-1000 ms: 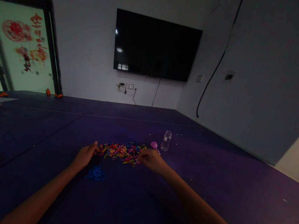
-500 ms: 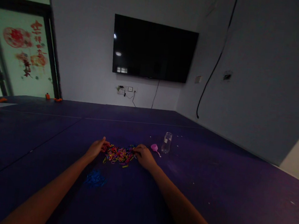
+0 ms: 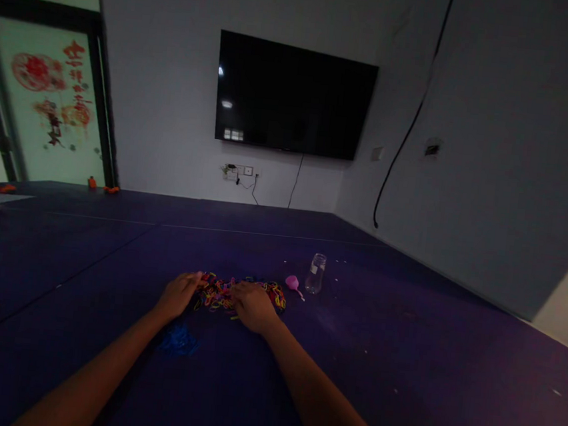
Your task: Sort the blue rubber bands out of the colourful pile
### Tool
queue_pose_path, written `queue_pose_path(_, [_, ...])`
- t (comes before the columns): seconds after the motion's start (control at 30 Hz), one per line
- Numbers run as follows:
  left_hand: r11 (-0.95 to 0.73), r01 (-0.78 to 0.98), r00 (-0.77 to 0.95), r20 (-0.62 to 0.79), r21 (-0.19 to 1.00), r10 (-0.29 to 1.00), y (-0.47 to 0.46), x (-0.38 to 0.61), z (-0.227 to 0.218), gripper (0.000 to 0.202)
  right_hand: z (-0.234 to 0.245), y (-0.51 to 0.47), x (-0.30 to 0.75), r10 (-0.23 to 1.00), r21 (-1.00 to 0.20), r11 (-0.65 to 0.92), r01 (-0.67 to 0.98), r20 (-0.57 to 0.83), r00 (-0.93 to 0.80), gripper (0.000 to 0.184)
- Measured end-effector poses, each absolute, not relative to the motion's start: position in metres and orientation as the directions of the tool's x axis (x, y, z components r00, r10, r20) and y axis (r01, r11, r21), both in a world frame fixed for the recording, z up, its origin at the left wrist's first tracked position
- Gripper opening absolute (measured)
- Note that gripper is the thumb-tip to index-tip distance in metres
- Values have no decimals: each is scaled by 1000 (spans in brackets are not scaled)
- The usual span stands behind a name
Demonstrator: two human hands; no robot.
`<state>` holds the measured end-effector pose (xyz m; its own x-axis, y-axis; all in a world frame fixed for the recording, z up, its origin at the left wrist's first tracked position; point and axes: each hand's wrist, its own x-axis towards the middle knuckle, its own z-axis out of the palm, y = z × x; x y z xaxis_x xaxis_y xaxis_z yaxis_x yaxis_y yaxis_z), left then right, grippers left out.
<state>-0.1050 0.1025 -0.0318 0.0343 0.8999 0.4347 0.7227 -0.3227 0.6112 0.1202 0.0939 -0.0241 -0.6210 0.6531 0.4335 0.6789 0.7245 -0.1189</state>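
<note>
A spread-out pile of small multicoloured loops (image 3: 218, 294), looking like rubber bands, lies on the purple surface. At its left edge rests my left hand (image 3: 179, 295), open, fingertips touching the loops. My right hand (image 3: 253, 307) lies across the middle of the pile with its fingers stretched over the loops, open, covering part of them; loops show on both sides of it. Nearer to me, by my left wrist, sits a separate heap of blue loops (image 3: 179, 340).
Right of the pile are a pink cup-like piece (image 3: 292, 283) with a tail and a clear bottle (image 3: 315, 274) standing upright. Small white scraps dot the purple surface (image 3: 403, 331). A television (image 3: 295, 97) hangs on the back wall; orange items (image 3: 92, 182) lie near the door.
My right hand has moved left from the pile's right edge onto its middle. Loops now extend farther right, beyond the hand. The left hand stays at the left edge, slightly lower.
</note>
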Motion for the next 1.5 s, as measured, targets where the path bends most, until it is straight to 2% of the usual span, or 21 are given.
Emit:
queue_pose_path(0.1, [-289, 737, -31, 458, 610, 888, 100, -108, -34, 66, -22, 96, 131, 748, -165, 599, 784, 465, -474, 33])
queue_pose_path(0.2, [-370, 728, 82, 463, 577, 883, 98, -106, -33, 62, -21, 97, 140, 815, -208, 460, 863, 486, -316, 35])
queue_pose_path(0.27, [-400, 734, 181, 410, 549, 894, 98, -104, -33, 59, -20, 98, 144, 841, -210, 422, 882, 454, -295, 35])
queue_pose_path(0.33, [-385, 760, 210, 363, 524, 908, 100, -104, -34, 59, -19, 97, 148, 862, -197, 413, 889, 400, -311, 33])
queue_pose_path(0.5, [-335, 800, 114, 423, 497, 899, 104, -108, -38, 67, -16, 98, 159, 909, -185, 300, 936, 353, -222, 32])
queue_pose_path(0.6, [-370, 792, 141, 444, 485, 885, 101, -108, -37, 67, -16, 99, 163, 911, -182, 248, 952, 378, -165, 34])
queue_pose_path(0.67, [-425, 780, 199, 461, 459, 865, 98, -106, -36, 66, -17, 100, 161, 891, -168, 300, 939, 401, -213, 36])
queue_pose_path(0.77, [-475, 770, 252, 481, 426, 840, 95, -103, -34, 67, -22, 101, 153, 816, -125, 490, 863, 415, -403, 38])
queue_pose_path(0.83, [-473, 773, 249, 484, 422, 839, 95, -102, -33, 68, -25, 102, 149, 776, -99, 563, 820, 406, -484, 38])
queue_pose_path(0.93, [-440, 787, 197, 501, 431, 843, 95, -102, -34, 69, -26, 102, 148, 806, -95, 515, 852, 391, -444, 34])
queue_pose_path(1.07, [-398, 794, 91, 556, 461, 826, 95, -104, -34, 67, -24, 103, 156, 887, -138, 311, 940, 396, -235, 33])
queue_pose_path(1.17, [-400, 764, 52, 571, 506, 820, 94, -104, -34, 66, -23, 105, 162, 891, -183, 222, 958, 437, -123, 35])
queue_pose_path(1.27, [-438, 728, 96, 554, 528, 827, 95, -103, -34, 64, -25, 107, 162, 862, -225, 297, 928, 482, -159, 34])
queue_pose_path(1.4, [-472, 729, 189, 516, 496, 835, 96, -101, -34, 63, -27, 107, 157, 784, -166, 519, 839, 483, -390, 32])
queue_pose_path(1.5, [-463, 748, 171, 536, 475, 826, 94, -101, -34, 61, -26, 106, 156, 797, -118, 511, 852, 436, -418, 30])
